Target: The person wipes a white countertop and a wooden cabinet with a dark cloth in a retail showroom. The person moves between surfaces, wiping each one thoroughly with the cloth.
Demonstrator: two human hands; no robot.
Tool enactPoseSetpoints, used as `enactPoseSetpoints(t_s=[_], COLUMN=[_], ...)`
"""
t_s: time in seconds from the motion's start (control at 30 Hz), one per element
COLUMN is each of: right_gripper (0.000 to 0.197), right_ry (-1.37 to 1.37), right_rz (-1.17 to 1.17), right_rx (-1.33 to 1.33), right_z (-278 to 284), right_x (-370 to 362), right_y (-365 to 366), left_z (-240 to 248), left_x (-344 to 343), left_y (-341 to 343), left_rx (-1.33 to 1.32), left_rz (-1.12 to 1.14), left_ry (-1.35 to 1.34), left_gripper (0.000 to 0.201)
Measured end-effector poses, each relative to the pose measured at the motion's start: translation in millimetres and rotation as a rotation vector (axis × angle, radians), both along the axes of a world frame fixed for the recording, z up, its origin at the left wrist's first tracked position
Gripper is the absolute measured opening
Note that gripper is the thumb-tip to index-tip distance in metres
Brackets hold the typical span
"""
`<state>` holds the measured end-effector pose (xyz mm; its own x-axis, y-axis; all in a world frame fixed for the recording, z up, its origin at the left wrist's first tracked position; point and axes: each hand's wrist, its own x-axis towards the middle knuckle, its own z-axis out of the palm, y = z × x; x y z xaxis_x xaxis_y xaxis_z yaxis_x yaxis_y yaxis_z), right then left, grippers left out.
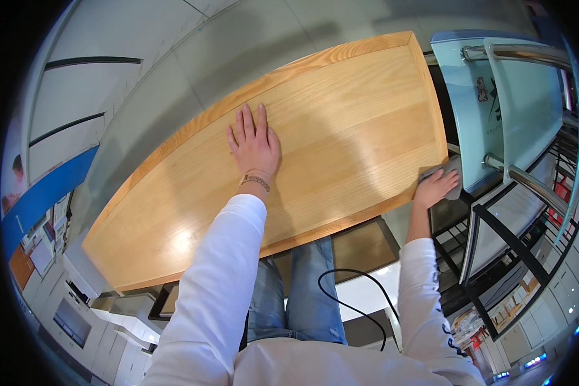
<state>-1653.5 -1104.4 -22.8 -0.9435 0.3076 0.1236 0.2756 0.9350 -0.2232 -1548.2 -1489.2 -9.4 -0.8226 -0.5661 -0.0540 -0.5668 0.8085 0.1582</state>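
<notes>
White sweatshirt (pixel 315 363) closest, on the tabletop's (pixel 347 135) near-edge side. Grey cloth (pixel 453 193) at the near right corner, directly under the right hand (pixel 436 186), fingers extended over it, unclenched. Bunched; I can't tell its long axis. Left hand (pixel 254 145) flat, fingers spread, well apart toward far edge.
</notes>
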Motion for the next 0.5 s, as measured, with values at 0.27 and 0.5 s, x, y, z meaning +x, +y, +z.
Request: enactPoseSetpoints(t_s=[0.27,0.5], right_gripper=[0.062,0.067], right_ry=[-0.411,-0.079], right_rz=[0.546,0.31], right_rx=[0.017,0.098], right_z=[27.0,9.5], right_x=[130.3,-70.4], right_y=[-127.5,-162.4], left_z=[2.6,3.5], left_x=[1.3,3.0], left_y=[-3.3,-2.2], left_rx=[-0.003,0.013], left_rz=[-0.009,-0.005], left_ry=[-0.031,-0.036], left_gripper=[0.054,0.055])
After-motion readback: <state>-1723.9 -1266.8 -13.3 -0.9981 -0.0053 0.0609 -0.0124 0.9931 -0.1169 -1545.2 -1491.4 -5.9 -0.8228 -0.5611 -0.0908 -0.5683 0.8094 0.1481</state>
